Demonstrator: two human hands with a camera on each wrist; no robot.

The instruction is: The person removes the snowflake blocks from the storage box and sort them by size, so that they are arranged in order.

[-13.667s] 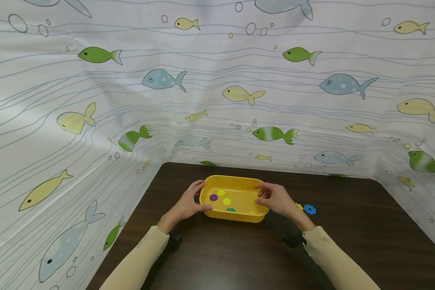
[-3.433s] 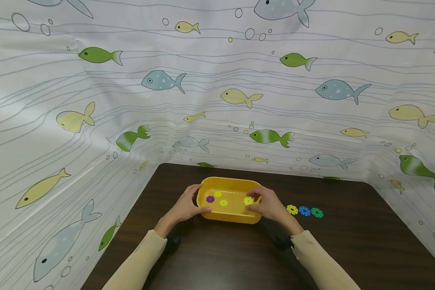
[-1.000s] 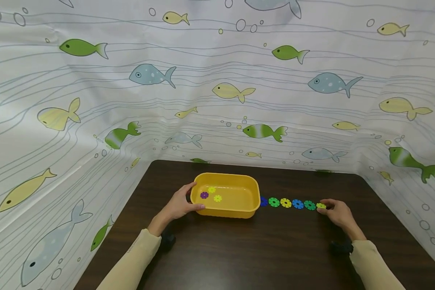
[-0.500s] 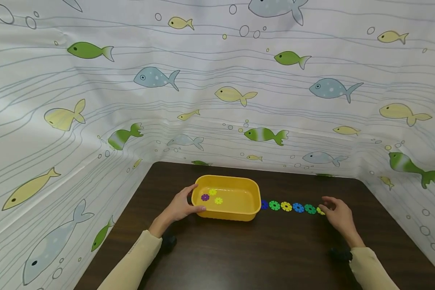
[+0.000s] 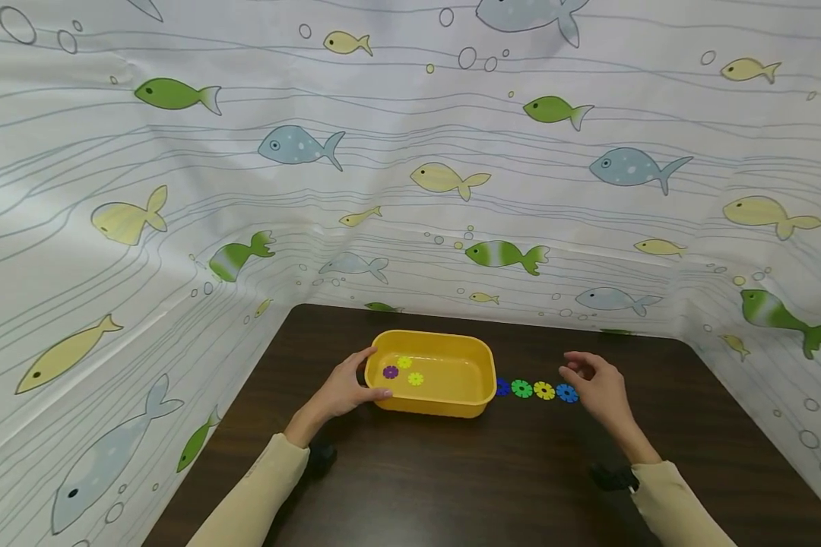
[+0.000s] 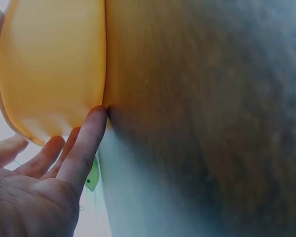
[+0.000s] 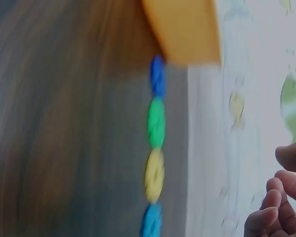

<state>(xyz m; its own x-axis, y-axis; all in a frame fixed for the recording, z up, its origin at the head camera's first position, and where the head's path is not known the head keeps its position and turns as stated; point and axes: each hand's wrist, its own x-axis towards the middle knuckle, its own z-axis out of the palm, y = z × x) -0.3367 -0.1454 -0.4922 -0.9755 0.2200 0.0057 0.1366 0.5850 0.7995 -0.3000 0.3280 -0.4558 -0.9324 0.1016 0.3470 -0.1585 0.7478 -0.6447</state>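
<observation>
A yellow plastic tub (image 5: 438,404) stands on the table. My left hand (image 5: 342,390) holds its left end, thumb at the front and fingers along the end wall; the left wrist view shows fingertips against that wall. Inside lie a purple flower-shaped disc (image 5: 391,372) and two yellow-green discs (image 5: 416,379). Right of the tub runs a row of flower discs: dark blue (image 5: 502,387), green (image 5: 522,388), yellow (image 5: 544,390) and light blue (image 5: 566,393). My right hand (image 5: 602,389) hovers over the row's right end, loosely curled, nothing seen in its fingers. It hides the discs there.
The dark wooden table (image 5: 451,471) is bordered at the back and sides by a white fish-print sheet (image 5: 520,190). A dark wrist device (image 5: 612,477) sits under my right wrist.
My right hand put a yellow-green disc at the row's right end, let go, and has moved left and up. Earlier, more discs lay in the tub and the row was shorter. The left hand stays.
</observation>
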